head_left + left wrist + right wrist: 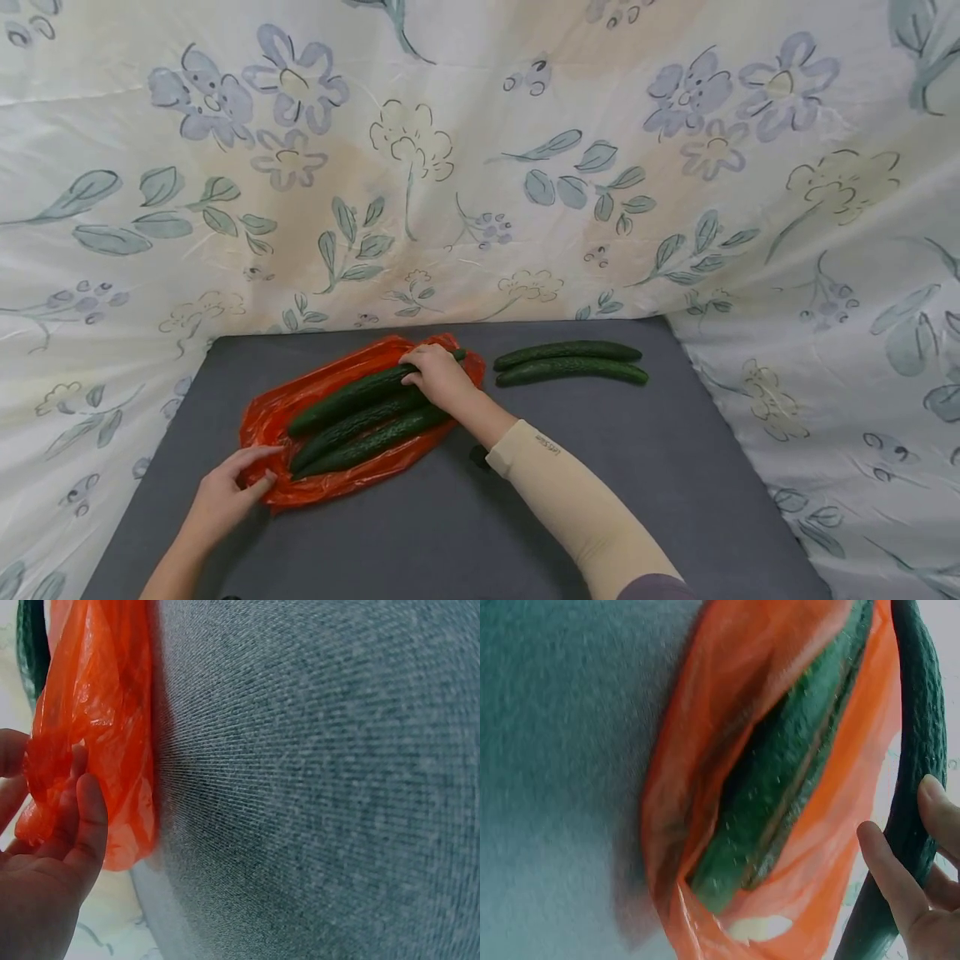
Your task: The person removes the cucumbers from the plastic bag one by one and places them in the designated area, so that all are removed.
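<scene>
Well, the farthest cucumber (348,400) over the red bag (322,383) is in the right hand (442,379), fingers grasping it toward one end. Two more cucumbers (375,446) lie beside it in the bag, whose edge the left hand (225,500) pinches. I'd call this shifting cucumbers, in or out I can't tell; next probably wants a firm grip and a steady bag. Apart, to the right, another pair (573,367) rests on the desk (637,483).

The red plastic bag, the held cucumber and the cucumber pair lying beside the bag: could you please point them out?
Red plastic bag (267,417): head view, its bare left side.
Held cucumber (920,727): right wrist view, its bumpy skin.
Cucumber pair (570,367): head view, middle of the nearer one.
</scene>
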Demonstrator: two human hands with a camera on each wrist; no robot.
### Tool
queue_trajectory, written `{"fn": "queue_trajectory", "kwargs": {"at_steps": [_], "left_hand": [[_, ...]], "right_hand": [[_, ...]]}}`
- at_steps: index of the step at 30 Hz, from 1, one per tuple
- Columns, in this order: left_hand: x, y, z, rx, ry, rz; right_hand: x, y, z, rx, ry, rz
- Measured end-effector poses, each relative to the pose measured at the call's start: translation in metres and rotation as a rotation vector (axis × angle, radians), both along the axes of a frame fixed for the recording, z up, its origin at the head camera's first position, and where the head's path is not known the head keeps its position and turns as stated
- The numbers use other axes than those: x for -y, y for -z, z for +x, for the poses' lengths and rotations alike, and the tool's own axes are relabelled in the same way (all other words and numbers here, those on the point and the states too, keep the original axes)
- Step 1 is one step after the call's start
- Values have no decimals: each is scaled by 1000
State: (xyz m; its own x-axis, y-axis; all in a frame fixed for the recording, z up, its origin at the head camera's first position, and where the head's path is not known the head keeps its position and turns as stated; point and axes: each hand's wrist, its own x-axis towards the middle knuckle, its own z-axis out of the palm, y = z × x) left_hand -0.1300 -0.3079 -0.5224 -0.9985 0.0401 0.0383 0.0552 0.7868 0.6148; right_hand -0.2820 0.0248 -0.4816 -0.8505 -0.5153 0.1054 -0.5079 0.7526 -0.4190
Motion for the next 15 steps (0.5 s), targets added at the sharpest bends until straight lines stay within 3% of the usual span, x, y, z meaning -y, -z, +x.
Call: {"fn": "queue_trajectory", "kwargs": {"at_steps": [15], "left_hand": [[0, 0, 1, -19, 2, -29]], "right_hand": [[-41, -13, 2, -51, 37, -146]]}}
